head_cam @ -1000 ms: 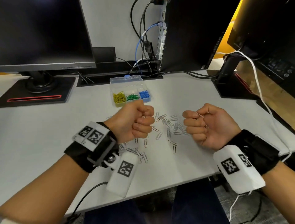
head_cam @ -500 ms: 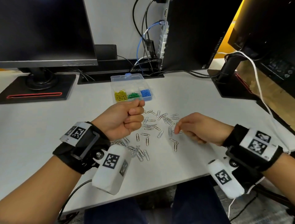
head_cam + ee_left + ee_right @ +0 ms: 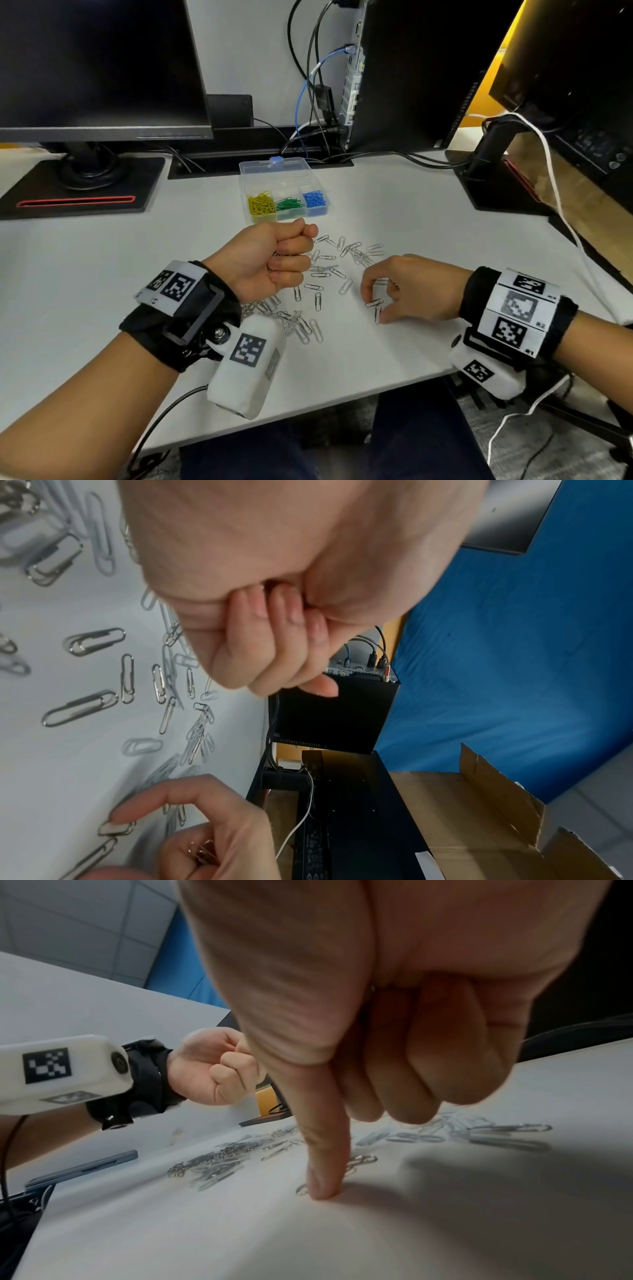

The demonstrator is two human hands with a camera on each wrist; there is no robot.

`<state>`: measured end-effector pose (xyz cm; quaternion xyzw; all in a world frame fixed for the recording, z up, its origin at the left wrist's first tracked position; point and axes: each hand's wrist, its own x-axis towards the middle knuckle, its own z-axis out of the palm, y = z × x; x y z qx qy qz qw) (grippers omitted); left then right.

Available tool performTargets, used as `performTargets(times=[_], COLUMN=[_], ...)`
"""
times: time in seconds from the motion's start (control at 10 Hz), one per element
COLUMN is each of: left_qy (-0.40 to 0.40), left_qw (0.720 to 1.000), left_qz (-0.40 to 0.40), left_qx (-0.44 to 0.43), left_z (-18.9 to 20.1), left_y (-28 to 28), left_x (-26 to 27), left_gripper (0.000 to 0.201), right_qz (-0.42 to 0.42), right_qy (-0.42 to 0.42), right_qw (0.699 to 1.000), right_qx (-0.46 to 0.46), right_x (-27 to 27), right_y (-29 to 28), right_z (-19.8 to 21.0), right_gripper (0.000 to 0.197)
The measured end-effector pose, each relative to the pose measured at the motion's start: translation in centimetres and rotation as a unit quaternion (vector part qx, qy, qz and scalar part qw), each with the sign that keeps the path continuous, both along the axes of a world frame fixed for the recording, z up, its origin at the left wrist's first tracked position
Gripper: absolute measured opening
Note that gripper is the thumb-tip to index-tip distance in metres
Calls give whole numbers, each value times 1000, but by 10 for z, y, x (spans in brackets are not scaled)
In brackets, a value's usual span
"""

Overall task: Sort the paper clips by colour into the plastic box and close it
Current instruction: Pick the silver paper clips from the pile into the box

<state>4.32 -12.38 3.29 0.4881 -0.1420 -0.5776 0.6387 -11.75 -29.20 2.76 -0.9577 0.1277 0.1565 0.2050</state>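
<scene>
The clear plastic box (image 3: 274, 168) stands open at the back of the white table, with yellow (image 3: 261, 205), green (image 3: 289, 204) and blue (image 3: 315, 198) clips in separate compartments. Several silver paper clips (image 3: 318, 301) lie scattered between my hands. My left hand (image 3: 291, 260) is a raised fist just in front of the box, and silver clips glint between thumb and fingers. My right hand (image 3: 374, 308) is palm down on the table. Its index fingertip (image 3: 323, 1188) presses a silver clip, while its curled fingers keep more clips (image 3: 202, 850) in the palm.
A monitor on a black stand (image 3: 82, 185) sits back left. A PC tower (image 3: 411, 85) with cables is behind the box, and another monitor stand (image 3: 493, 164) is at the right. A white cable (image 3: 561, 205) runs along the right edge. The table's front edge (image 3: 342, 401) is close to my wrists.
My right hand has turned palm down and dropped from a raised fist onto the scattered silver clips. The left fist stays raised and has shifted only slightly.
</scene>
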Motion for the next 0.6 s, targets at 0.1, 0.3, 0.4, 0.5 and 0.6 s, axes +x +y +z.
performTargets(times=[0.1,0.3,0.4,0.5,0.6], left_qy=[-3,-2,-5,-8,-7], left_qw=[1000,1000,1000,1000,1000], left_qz=[-1,-6,-5,-8,-5], left_qx=[-1,-3,-2,0,2], left_z=[0,-1,-1,-2,-2], left_y=[0,-1,-1,-1,-2], left_x=[0,-1,-2,-3,-3], left_gripper=[30,30,30,30,30], right_qz=[14,5,9,9,11], right_qy=[-8,-21,-22,-15,-7], right_qw=[1000,1000,1000,1000,1000], right_qx=[7,-12,-18,-20,-16], right_x=[2,2,3,3,4], right_y=[-1,-5,-5,-6,-6], right_z=[-2,-3,-4,-6,-6], right_gripper=[16,20,16,12,9])
